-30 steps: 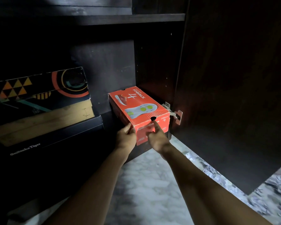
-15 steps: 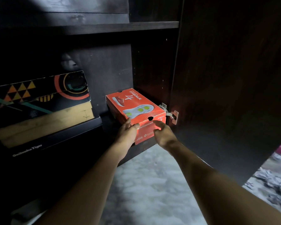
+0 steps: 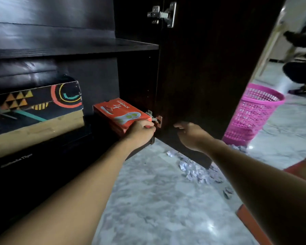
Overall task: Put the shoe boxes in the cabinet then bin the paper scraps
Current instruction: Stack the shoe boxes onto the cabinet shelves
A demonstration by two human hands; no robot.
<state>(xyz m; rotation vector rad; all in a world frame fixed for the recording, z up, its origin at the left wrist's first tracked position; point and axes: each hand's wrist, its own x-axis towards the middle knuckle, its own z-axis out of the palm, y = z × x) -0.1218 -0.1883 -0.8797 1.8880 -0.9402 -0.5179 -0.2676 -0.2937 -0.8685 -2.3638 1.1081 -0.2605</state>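
An orange shoe box (image 3: 117, 112) lies on the bottom shelf of the dark cabinet (image 3: 95, 48), at its right end near the door hinge. My left hand (image 3: 141, 129) rests on the box's front end, fingers curled over its top edge. My right hand (image 3: 189, 133) is off the box, in front of the open cabinet door (image 3: 210, 68), fingers loosely apart and holding nothing. Crumpled paper scraps (image 3: 196, 170) lie on the marble floor under the door. A pink mesh bin (image 3: 254, 114) stands on the floor to the right.
A black patterned shoe box (image 3: 35, 101) lies over a tan one, atop a black box, at the cabinet's left. Another orange box edge (image 3: 300, 170) shows at the right frame edge. A person's legs (image 3: 300, 68) are at the far right.
My right hand has let go of the orange box and moved right, toward the door. The view swung right, bringing the pink bin and paper scraps into sight. My left hand stays on the box.
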